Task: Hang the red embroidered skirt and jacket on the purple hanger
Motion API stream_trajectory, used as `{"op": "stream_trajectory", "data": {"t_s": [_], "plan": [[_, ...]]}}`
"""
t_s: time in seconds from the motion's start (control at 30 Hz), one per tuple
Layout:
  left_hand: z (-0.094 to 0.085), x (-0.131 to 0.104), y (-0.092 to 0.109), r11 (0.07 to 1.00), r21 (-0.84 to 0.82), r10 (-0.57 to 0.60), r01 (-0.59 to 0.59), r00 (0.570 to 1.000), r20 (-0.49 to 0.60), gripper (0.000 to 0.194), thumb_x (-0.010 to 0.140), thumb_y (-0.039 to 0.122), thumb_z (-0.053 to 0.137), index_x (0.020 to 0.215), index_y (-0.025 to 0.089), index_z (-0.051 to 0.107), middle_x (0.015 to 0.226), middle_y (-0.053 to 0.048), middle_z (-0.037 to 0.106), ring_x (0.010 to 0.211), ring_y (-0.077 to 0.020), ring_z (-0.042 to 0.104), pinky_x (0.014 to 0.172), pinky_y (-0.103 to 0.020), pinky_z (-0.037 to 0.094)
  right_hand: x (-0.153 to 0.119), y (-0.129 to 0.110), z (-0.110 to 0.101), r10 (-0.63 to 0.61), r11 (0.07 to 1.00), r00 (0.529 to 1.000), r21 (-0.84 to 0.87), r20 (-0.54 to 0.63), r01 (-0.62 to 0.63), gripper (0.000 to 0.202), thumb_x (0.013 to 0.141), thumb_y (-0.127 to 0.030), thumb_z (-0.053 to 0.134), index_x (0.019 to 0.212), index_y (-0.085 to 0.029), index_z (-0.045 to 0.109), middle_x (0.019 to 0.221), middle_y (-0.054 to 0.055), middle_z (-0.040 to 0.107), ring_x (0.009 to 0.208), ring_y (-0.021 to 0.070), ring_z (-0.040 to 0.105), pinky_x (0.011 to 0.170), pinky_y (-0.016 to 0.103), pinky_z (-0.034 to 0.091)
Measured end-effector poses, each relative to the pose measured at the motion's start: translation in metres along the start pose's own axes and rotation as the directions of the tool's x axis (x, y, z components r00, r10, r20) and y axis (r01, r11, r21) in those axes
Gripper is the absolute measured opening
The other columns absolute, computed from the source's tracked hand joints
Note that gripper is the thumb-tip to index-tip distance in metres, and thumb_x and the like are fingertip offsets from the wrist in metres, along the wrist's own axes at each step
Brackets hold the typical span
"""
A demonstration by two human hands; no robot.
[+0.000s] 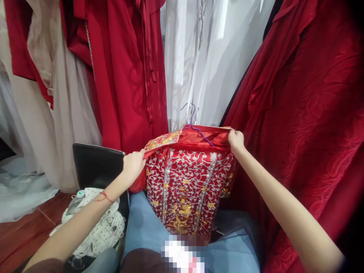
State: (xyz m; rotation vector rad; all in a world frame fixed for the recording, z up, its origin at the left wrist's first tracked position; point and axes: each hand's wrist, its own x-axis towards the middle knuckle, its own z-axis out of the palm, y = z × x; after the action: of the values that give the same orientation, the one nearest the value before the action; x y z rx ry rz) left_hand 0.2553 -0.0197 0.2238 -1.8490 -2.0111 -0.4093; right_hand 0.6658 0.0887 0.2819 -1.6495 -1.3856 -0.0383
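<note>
Red garment w/ silver and gold embroidery [186,185] held up in front, top edge running roughly left–right, body hanging down over lap in blue denim [142,223]. Thin purple wire hanger [196,127] inside neck opening, hook poking up above top edge, nearer right end. Left hand [133,165] at left end of top edge, fingers curled and closed on red fabric near shoulder seam; sits lower than right. Right hand [236,139] at right end, fingers pinching top hem, arm stretched out. Both hands on the piece, so neither nearer; hanger hook closer to right hand. Behind: hanging rack garments, plain red satin robe [127,76] left of centre, white gauzy dresses [199,57] in middle, big dark red patterned drape [307,113] at right, touching or just beside right forearm. Black chair back [96,167] to left, white dotted cloth bundle [96,220] on it, just under left forearm. Red string on left wrist. Reddish floor at lower left corner.
</note>
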Motion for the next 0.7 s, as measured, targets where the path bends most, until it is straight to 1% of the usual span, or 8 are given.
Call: {"op": "stream_trajectory", "data": {"t_s": [0.1,0.2,0.33,0.4,0.5,0.57,0.63,0.7], "plan": [[0.016,-0.020,0.001,0.999,-0.035,-0.035,0.038,0.996,0.076,0.039,0.095,0.028,0.039,0.122,0.015,0.064,0.101,-0.020,0.073,0.089,-0.0320,0.072,0.068,-0.035,0.046,-0.029,-0.007,-0.007,-0.064,0.994,0.991,-0.093,-0.120,0.052,0.035,0.094,-0.042,0.039,0.109,-0.015,0.056,0.103,0.019,0.068,0.097,0.0307,0.064,0.084,0.038,0.049],[0.006,-0.039,-0.001,0.995,-0.086,-0.051,0.057,0.996,0.071,0.040,0.097,0.032,0.035,0.112,0.018,0.069,0.097,-0.018,0.074,0.087,-0.0324,0.072,0.068,-0.037,0.046,-0.046,-0.013,-0.020,-0.210,0.947,0.976,-0.237,0.056,0.217,0.040,0.086,-0.047,0.060,0.110,-0.016,0.052,0.096,0.016,0.068,0.090,0.0306,0.064,0.076,0.035,0.047],[-0.019,-0.084,0.021,0.989,-0.117,-0.078,0.087,0.994,0.081,0.042,0.096,0.047,0.037,0.117,0.031,0.070,0.086,-0.012,0.076,0.082,-0.0310,0.073,0.065,-0.036,0.046,-0.047,-0.019,-0.041,-0.301,0.827,0.930,-0.428,0.212,0.366,0.033,0.087,-0.023,0.059,0.116,-0.012,0.048,0.109,0.019,0.065,0.093,0.0286,0.064,0.074,0.032,0.046],[-0.021,-0.102,0.043,0.978,-0.187,0.128,-0.096,0.977,0.169,0.040,0.094,0.051,0.042,0.115,0.033,0.071,0.085,-0.010,0.076,0.079,-0.0270,0.073,0.065,-0.033,0.046,-0.046,-0.023,-0.050,-0.313,0.744,0.917,-0.536,0.249,0.399,0.032,0.087,-0.015,0.055,0.118,-0.009,0.050,0.117,0.022,0.063,0.098,0.0290,0.064,0.075,0.032,0.045],[-0.016,-0.100,0.077,0.837,-0.330,0.518,-0.436,0.825,0.225,0.039,0.096,0.049,0.045,0.086,0.023,0.074,0.078,-0.008,0.075,0.075,-0.0235,0.072,0.065,-0.031,0.046,-0.052,-0.029,-0.057,-0.255,0.655,0.944,-0.680,0.211,0.330,0.030,0.090,-0.010,0.045,0.118,-0.007,0.054,0.117,0.023,0.063,0.100,0.0299,0.066,0.074,0.032,0.045],[-0.017,-0.077,0.097,0.741,-0.364,0.622,-0.564,0.782,0.054,0.039,0.099,0.042,0.044,0.083,0.020,0.071,0.081,-0.006,0.074,0.078,-0.0213,0.071,0.068,-0.030,0.047,-0.057,-0.031,-0.058,-0.182,0.633,0.973,-0.740,0.144,0.227,0.032,0.092,-0.007,0.039,0.116,-0.005,0.059,0.110,0.024,0.067,0.098,0.0302,0.068,0.073,0.032,0.045],[-0.026,-0.041,0.118,0.687,-0.331,0.602,-0.646,0.762,-0.237,0.034,0.101,0.037,0.042,0.099,0.018,0.070,0.098,-0.007,0.074,0.091,-0.0199,0.069,0.076,-0.029,0.048,-0.061,-0.033,-0.060,-0.114,0.628,0.989,-0.765,0.090,0.142,0.034,0.094,-0.008,0.036,0.113,-0.004,0.064,0.103,0.025,0.069,0.096,0.0315,0.070,0.073,0.033,0.046],[-0.037,-0.001,0.144,0.648,-0.234,0.569,-0.725,0.665,-0.483,0.034,0.101,0.037,0.044,0.117,0.016,0.065,0.120,-0.011,0.068,0.110,-0.0219,0.062,0.089,-0.032,0.046,-0.060,-0.035,-0.065,-0.068,0.650,0.997,-0.756,0.044,0.078,0.034,0.095,-0.014,0.039,0.108,-0.005,0.069,0.099,0.026,0.070,0.096,0.0333,0.069,0.072,0.035,0.046]]}}
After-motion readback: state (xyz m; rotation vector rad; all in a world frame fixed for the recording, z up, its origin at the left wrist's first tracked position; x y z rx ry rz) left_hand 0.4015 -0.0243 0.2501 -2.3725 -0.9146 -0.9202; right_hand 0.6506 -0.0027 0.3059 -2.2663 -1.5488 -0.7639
